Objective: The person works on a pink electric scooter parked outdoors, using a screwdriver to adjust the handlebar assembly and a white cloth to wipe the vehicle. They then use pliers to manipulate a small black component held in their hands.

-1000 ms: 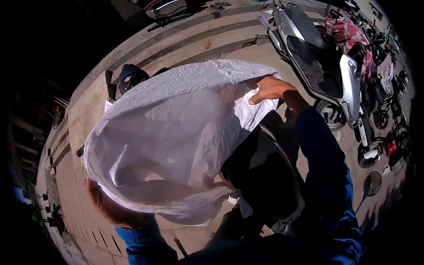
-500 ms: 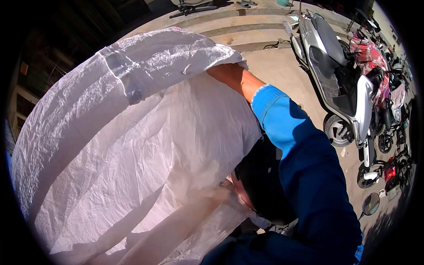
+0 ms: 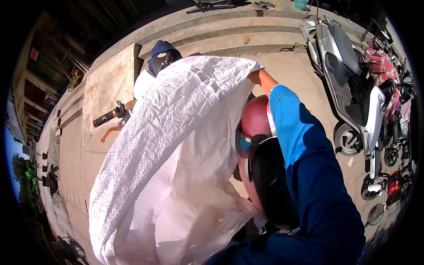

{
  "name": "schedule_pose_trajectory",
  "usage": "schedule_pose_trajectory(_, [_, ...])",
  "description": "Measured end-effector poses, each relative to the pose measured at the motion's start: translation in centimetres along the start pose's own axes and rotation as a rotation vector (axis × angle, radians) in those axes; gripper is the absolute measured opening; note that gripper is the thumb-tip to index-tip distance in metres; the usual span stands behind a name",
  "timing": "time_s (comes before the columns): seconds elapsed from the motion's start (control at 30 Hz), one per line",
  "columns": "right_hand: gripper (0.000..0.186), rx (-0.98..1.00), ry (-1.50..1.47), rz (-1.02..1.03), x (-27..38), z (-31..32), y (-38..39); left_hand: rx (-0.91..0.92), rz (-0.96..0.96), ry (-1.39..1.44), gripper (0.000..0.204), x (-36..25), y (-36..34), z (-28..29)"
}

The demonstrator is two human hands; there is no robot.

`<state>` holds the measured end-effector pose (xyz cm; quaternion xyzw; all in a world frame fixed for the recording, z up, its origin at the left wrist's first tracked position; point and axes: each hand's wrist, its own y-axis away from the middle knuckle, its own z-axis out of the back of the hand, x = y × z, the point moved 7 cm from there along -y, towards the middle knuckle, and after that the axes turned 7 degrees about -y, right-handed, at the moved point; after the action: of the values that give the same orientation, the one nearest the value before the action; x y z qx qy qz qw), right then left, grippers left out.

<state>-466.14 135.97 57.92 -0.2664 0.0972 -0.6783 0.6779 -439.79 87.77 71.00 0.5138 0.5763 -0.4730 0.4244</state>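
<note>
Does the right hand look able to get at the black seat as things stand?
Likely yes, once freed: the right hand grips the white sack, but the black seat lies mostly uncovered beside the blue sleeve.

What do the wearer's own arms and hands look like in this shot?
Right arm: long, plain blue sleeve, bright in the sun, near navy in shade, creased, with a lighter blue cuff at the wrist. Right hand: bare, only partly visible; no glove or wristband shows. Left hand: out of sight, so can't describe it.
</note>
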Motion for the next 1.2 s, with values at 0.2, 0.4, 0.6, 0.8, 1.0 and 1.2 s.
schedule_pose_trajectory(0.2, [0.033, 0.027, 0.116, -0.398, -15.9, 3.5, 12.0, 0.723, 0.333, -0.011, 0.023, 8.1, 6.8, -9.7])
schedule_pose_trajectory(0.4, [0.036, -0.009, 0.165, -0.829, -24.7, 9.1, 34.2, 1.37, 0.591, -0.183, 0.057, 24.2, 16.5, -20.0])
schedule_pose_trajectory(0.6, [0.039, -0.145, 0.028, -0.91, -17.9, 11.9, 49.4, 1.582, 0.133, -0.519, 0.063, 28.3, 22.4, -28.0])
schedule_pose_trajectory(0.8, [0.043, -0.205, -0.453, -0.754, -2.7, 10.9, 52.6, 1.073, 0.062, -0.722, 0.061, 27.8, 20.5, -15.9])
schedule_pose_trajectory(1.0, [0.046, -0.079, -0.732, -0.611, 9.4, 10.4, 49.1, 0.487, 0.382, -1.071, 0.058, 25.3, 22.8, 7.3])
schedule_pose_trajectory(1.2, [0.05, -0.219, -0.758, -0.564, 8.6, 13.3, 49.0, 0.15, 0.528, -1.16, 0.055, 23.3, 25.5, 20.3])
